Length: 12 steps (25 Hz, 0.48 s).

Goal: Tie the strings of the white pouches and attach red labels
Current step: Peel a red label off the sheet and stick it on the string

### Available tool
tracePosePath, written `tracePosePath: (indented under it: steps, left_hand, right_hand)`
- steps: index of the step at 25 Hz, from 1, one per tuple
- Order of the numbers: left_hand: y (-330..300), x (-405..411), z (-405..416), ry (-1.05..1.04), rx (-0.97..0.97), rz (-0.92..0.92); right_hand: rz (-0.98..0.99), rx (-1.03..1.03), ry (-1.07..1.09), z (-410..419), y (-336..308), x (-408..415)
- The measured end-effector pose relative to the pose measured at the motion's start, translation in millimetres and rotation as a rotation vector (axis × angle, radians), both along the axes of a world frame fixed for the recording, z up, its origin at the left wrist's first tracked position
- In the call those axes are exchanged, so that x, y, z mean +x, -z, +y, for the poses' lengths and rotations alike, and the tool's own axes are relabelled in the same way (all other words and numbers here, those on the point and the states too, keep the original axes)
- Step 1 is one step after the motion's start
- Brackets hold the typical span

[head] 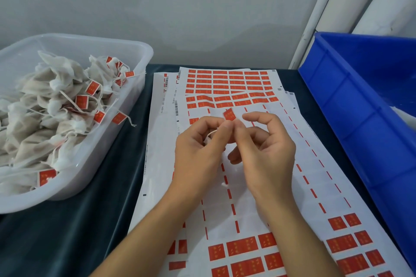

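In the head view, both hands meet at the centre of the frame above the label sheets. The left hand (198,148) has its fingers curled, thumb and forefinger pinched together on a thin white string (211,133) that loops out between them; a bit of white pouch (207,140) fabric shows inside the curl of the fingers, though most of it is hidden by the hand. The right hand (263,150) pinches with thumb and forefinger right against the left fingertips, its other fingers loosely bent and spread upward. A single red label (229,114) stands up from that shared pinch, tilted, at the point where the fingertips of both hands touch (which hand actually grips it cannot be told). The label sheets (225,87) lie overlapped across the middle and lower right of the frame on a dark cloth (90,220); they carry rows of red rectangles with small yellow marks too blurred to read, emptied rows where only thin red slivers stay on the white backing, and barcodes with small printed digits along the left edges, not legible. At the left of the frame a clear plastic tub (126,47) holds a heap of finished white pouches (45,105), their strings trailing red tags over one another and over the rim. A blue crate (351,101) fills the right edge.
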<state>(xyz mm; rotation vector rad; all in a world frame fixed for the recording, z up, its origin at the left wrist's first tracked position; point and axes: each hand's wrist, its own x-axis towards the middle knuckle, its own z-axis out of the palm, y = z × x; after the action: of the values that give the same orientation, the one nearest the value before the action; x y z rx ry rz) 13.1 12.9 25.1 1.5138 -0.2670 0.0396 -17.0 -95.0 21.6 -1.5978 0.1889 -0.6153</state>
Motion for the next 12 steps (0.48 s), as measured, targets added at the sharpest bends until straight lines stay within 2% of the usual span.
tracePosePath:
  steps: [3, 8, 12]
  left_hand:
    - [1.4, 2.7, 2.4, -0.020, -0.057, 0.048]
    - [-0.4, 1.9, 1.3, 0.026, -0.148, 0.206]
    - [-2.9, 0.0, 0.5, 0.043, -0.166, 0.223]
  right_hand:
    - [0.050, -0.001, -0.055, -1.6, 0.7, 0.6]
    - [0.157, 0.199, -0.198, -8.4, -4.0, 4.3]
    - [0.176, 0.207, -0.220, -8.0, -5.5, 4.7]
